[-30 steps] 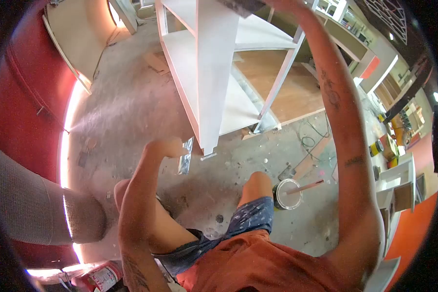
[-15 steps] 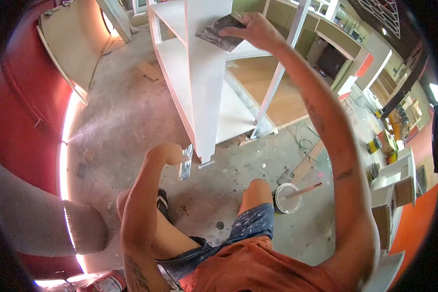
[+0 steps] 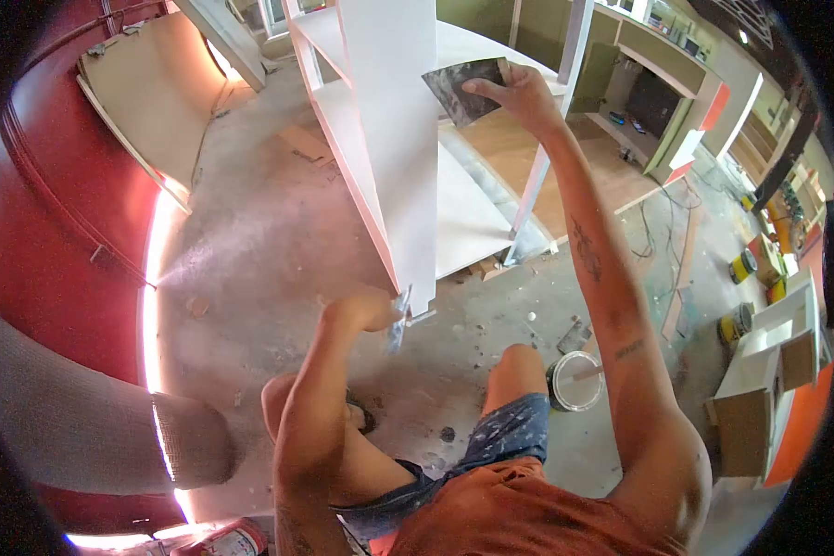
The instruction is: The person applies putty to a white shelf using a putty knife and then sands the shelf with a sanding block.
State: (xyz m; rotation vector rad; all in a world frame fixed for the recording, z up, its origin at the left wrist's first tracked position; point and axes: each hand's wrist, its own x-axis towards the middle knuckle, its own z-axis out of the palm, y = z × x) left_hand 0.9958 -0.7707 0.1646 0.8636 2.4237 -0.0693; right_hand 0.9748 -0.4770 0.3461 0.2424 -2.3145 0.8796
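My right hand (image 3: pixel 519 93) is raised and grips a wide, grey, smeared metal scraper blade (image 3: pixel 461 88) against the front edge of a white upright panel (image 3: pixel 400 148) of a shelf unit. My left hand (image 3: pixel 366 308) is low, near the panel's bottom corner, closed on a narrow metal putty knife (image 3: pixel 399 320) that points down. My bare knees and paint-spotted shorts show below.
A white paint can with a stick across it (image 3: pixel 574 380) stands on the dusty concrete floor by my right knee. A red wall and a grey padded column (image 3: pixel 83 408) are at the left. Small cabinets (image 3: pixel 760 371), yellow cans and cables lie at the right.
My right hand with the scraper has come down the panel's edge from the top of view. My left hand has shifted right, closer to the panel's bottom corner.
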